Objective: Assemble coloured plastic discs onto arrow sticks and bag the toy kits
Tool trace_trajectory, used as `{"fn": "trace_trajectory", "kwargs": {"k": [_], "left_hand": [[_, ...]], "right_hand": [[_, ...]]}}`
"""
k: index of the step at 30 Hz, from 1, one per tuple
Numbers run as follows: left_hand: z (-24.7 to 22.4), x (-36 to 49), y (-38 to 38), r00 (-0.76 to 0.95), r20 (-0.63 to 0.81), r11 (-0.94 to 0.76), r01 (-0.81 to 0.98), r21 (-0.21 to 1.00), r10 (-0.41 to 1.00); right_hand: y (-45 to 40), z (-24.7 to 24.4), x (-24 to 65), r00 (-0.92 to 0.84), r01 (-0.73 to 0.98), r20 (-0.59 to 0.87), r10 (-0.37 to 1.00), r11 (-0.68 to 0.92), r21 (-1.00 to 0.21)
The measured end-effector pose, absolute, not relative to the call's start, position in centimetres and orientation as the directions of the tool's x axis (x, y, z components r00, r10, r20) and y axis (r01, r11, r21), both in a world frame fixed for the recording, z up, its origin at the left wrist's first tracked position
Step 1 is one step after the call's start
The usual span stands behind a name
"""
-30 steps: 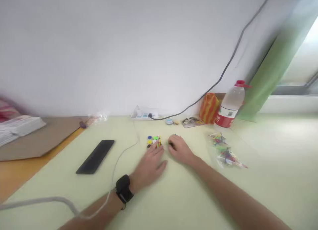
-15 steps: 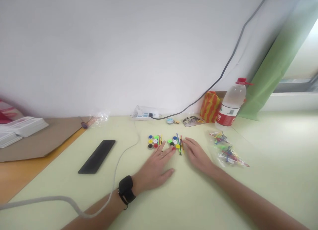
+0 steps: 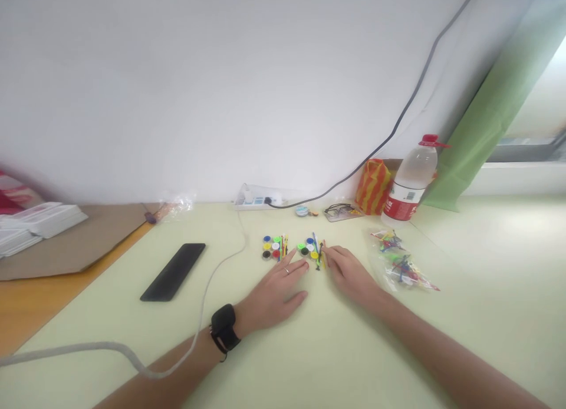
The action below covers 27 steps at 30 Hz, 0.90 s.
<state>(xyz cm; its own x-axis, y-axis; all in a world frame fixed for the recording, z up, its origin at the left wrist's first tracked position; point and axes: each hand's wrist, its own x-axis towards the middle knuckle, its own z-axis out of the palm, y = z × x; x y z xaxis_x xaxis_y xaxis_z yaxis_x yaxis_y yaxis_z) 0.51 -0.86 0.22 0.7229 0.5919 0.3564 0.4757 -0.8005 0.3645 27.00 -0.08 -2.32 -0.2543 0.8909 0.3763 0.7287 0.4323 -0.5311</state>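
Two groups of small coloured discs lie on the pale green table, the left group [image 3: 271, 247] and the right group [image 3: 309, 248]. Thin coloured sticks stand beside each, the left sticks [image 3: 284, 244] and the right sticks [image 3: 317, 250]. My left hand [image 3: 276, 291] rests palm down with its fingers spread, just in front of the discs; a ring and a black watch [image 3: 224, 326] are on that arm. My right hand [image 3: 351, 273] touches the right edge of the right sticks, its thumb and fingertips close together; whatever they hold is too small to make out.
A black slab [image 3: 173, 271] and a white cable [image 3: 223, 266] lie at the left. Plastic bags of coloured pieces [image 3: 402, 264], a large bottle [image 3: 410, 182] and a striped pouch [image 3: 372, 186] stand or lie at the right. A power strip [image 3: 259, 203] sits by the wall.
My right hand's fingers have drawn together at the right sticks, which have shifted slightly. My left hand has barely moved. The whole view has tilted a little.
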Motion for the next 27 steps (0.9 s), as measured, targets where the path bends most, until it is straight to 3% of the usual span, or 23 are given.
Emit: {"fn": "trace_trajectory", "kwargs": {"k": [6, 12, 16, 20, 24, 27], "left_hand": [[1.2, 1.1, -1.3, 0.755, 0.386, -0.835, 0.386, 0.392, 0.53], [1.2, 1.3, -1.4, 0.731, 0.37, -0.798, 0.396, 0.454, 0.574], [1.0, 1.3, -1.2, 0.725, 0.367, -0.786, 0.387, 0.481, 0.582], [1.4, 1.3, -1.3, 0.737, 0.337, -0.774, 0.387, 0.501, 0.586], [1.7, 1.3, -1.5, 0.735, 0.317, -0.751, 0.381, 0.539, 0.6], [1.6, 1.3, -1.5, 0.74, 0.312, -0.747, 0.367, 0.553, 0.595]], "right_hand": [[0.0, -1.0, 27.6, -0.215, 0.804, 0.309, 0.927, 0.347, -0.483], [0.1, -0.8, 28.5, -0.179, 0.869, 0.258, 0.949, 0.276, -0.41], [0.3, -1.3, 28.7, -0.123, 0.909, 0.274, 0.954, 0.219, -0.354], [0.5, -1.6, 28.8, -0.165, 0.921, 0.308, 0.937, 0.258, -0.293], [0.4, -1.2, 28.9, -0.13, 0.927, 0.32, 0.939, 0.229, -0.298], [0.0, -0.4, 28.9, -0.058, 0.916, 0.283, 0.957, 0.164, -0.366]]}}
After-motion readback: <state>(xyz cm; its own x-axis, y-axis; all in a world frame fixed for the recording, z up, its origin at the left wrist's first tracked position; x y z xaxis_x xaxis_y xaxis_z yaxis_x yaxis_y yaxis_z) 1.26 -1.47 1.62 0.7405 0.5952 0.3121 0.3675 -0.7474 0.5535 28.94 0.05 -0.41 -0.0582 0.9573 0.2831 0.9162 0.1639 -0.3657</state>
